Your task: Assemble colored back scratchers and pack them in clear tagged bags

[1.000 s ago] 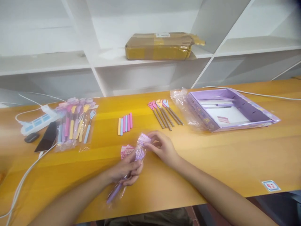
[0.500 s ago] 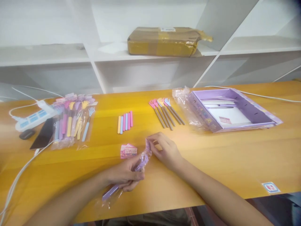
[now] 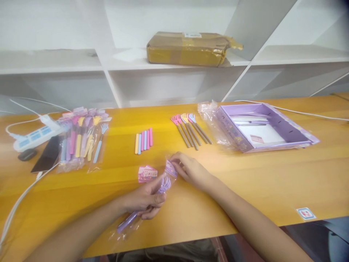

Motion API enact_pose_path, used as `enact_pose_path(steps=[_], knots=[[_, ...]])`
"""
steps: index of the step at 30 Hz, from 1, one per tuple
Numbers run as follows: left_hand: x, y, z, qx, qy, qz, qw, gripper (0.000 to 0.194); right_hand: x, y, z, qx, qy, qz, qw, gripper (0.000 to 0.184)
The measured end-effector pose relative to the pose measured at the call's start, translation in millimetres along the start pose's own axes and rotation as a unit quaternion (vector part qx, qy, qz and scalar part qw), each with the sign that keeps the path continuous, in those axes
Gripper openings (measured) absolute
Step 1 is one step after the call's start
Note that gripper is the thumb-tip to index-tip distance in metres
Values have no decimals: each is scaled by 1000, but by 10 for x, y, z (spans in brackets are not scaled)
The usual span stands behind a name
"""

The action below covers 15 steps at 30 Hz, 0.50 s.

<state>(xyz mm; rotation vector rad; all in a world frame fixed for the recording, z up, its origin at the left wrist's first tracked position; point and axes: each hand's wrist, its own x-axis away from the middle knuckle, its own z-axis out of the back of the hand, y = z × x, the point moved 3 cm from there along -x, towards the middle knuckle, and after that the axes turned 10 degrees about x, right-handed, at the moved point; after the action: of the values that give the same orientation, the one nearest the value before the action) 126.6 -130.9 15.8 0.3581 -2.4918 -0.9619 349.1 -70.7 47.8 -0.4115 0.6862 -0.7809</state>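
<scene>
Left hand (image 3: 149,201) closed round bagged purple scratcher (image 3: 164,185), clawed head beyond thumb, handle (image 3: 127,221) slanting out below the fist. Right hand (image 3: 191,170) pinching the printed card (image 3: 171,169) above; pink cards (image 3: 147,174) just beyond left hand, clawed metal rods (image 3: 192,132) farther beyond right.

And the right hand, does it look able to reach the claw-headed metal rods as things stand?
Probably yes: the claw-headed rods lie just beyond the right hand, with only bare tabletop visible between. That hand seems to pinch the purple label, so it would likely need to release it first.
</scene>
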Motion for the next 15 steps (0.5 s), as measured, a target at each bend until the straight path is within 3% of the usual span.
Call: enact_pose_path(steps=[4,7,10,12,15], knots=[[2,-3,14,-7,-1,5,1000,103,-24,37,6,-101,-6,-73,992,22],[-2,8,12,-3,-1,3,1000,101,-48,68,32,-223,-35,-136,965,31],[3,22,0,-4,-4,6,1000,101,-71,118,70,-292,-59,-146,943,39],[18,29,-12,-4,-7,15,1000,102,-79,201,109,-299,-21,-158,941,42],[46,24,-46,5,-36,74,997,98,-71,340,120,-299,87,-216,925,45]])
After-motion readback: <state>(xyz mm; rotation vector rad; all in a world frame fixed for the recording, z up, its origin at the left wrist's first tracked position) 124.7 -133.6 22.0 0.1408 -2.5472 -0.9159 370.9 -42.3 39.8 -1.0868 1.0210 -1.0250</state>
